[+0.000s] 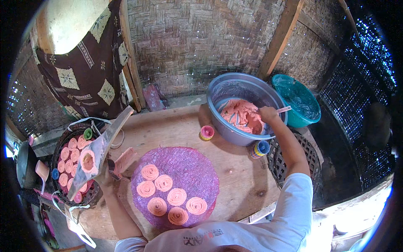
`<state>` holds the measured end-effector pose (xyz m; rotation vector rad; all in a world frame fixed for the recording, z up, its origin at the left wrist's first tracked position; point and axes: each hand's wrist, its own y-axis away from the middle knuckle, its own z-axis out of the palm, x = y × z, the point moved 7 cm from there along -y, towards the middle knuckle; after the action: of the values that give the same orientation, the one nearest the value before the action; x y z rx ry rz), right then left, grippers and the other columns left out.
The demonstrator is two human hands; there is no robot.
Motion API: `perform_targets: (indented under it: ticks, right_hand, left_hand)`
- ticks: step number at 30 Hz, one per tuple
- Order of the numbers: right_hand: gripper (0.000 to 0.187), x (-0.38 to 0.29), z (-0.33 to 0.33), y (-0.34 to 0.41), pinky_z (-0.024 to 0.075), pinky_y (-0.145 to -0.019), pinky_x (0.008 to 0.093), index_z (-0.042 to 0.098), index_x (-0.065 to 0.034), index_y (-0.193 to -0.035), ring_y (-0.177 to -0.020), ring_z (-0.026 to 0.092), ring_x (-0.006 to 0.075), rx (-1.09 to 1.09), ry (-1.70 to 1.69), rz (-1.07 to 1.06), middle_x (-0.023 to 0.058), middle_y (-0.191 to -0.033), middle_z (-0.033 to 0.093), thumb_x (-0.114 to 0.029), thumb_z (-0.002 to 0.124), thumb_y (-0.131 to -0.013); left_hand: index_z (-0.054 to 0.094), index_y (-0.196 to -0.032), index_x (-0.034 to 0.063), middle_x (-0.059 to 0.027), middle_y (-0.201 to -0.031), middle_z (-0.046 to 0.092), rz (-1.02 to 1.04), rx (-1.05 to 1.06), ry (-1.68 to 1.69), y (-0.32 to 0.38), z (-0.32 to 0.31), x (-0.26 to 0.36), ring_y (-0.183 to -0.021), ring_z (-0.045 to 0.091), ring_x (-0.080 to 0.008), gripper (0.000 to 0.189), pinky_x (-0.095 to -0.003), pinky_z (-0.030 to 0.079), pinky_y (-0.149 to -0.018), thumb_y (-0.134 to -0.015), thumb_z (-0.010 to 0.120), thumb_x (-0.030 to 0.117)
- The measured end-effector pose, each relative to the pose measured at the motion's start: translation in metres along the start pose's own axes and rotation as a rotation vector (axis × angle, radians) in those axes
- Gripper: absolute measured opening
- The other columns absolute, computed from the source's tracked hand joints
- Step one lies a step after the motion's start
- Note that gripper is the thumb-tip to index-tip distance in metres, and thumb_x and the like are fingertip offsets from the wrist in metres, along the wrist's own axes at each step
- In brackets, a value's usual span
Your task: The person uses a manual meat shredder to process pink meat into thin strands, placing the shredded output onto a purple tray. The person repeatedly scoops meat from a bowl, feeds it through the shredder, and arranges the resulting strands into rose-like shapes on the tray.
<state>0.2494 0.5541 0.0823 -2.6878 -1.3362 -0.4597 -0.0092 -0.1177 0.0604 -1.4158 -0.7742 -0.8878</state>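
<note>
My left hand [105, 178] grips a wooden hand press. Its long board [108, 138] has a round hole lined with pink dough, and a dough-smeared wooden block [126, 160] sticks out beside it. My right hand [268, 114] reaches into a large grey-blue plastic tub [218, 123], closed around a pale flat handle [284, 109]; the tool's lower end is hidden. Soft pink dough [239, 113] lies in the tub. In front of me, several coiled pink dough rounds [177, 197] rest on a round purple mat [189, 167], mostly on its near and left parts.
At left, a round basket [56, 151] holds more coiled rounds [75, 155]. Stacked small cups, one stack pink-topped [207, 132] and one blue-topped [261, 148], stand by the tub on the wooden table [170, 126]. Beyond are a green basin [299, 100] and a woven tray [300, 151].
</note>
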Motion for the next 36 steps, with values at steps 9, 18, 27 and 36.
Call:
perform_targets:
  ticks: [9, 18, 27, 36]
  right_hand:
    - [0.024, -0.01, 0.027, 0.022, 0.0534, -0.082, 0.0432, 0.07, -0.0069, -0.1, -0.095, 0.067, 0.0336, -0.179, -0.005, -0.147, 0.0199, -0.102, 0.068, -0.012, 0.058, -0.08]
    - [0.025, 0.013, -0.051, 0.086, 0.0481, -0.052, 0.038, 0.071, -0.0085, -0.101, -0.058, 0.061, 0.025, -0.354, -0.305, -0.069, 0.0128, -0.071, 0.064, -0.019, 0.055, -0.085]
    - [0.035, -0.021, -0.193, 0.201, 0.0266, -0.039, 0.02, 0.06, -0.0072, -0.125, -0.047, 0.036, 0.0035, -0.463, -0.982, -0.223, -0.0044, -0.06, 0.046, -0.026, 0.057, -0.095]
    - [0.031, -0.123, -0.245, 0.248, 0.0415, -0.052, 0.0265, 0.061, -0.0036, -0.118, -0.054, 0.051, 0.0084, -0.308, -1.025, -0.591, -0.0004, -0.069, 0.059, -0.021, 0.061, -0.093]
  left_hand:
    - [0.056, -0.11, 0.0017, -0.0093, -0.103, 0.062, -0.004, -0.019, 0.016, 0.005, 0.005, 0.008, -0.091, 0.059, -0.0234, 0.032, -0.0356, 0.047, -0.082, -0.083, 0.067, 0.016]
    - [0.06, -0.101, 0.0037, -0.0098, -0.096, 0.063, 0.001, -0.091, 0.007, 0.018, 0.029, 0.026, -0.084, 0.06, -0.0249, 0.03, -0.0365, 0.049, -0.075, -0.079, 0.07, 0.022]
    - [0.064, -0.091, 0.0057, -0.0104, -0.088, 0.064, 0.337, -0.535, -0.158, 0.03, 0.146, 0.141, -0.077, 0.062, -0.0264, 0.028, -0.0373, 0.05, -0.068, -0.076, 0.072, 0.028]
    - [0.062, -0.086, 0.0118, -0.0071, -0.08, 0.058, 0.839, -0.565, -0.685, 0.03, 0.183, 0.2, -0.07, 0.059, -0.029, 0.037, -0.0415, 0.048, -0.056, -0.066, 0.077, 0.039]
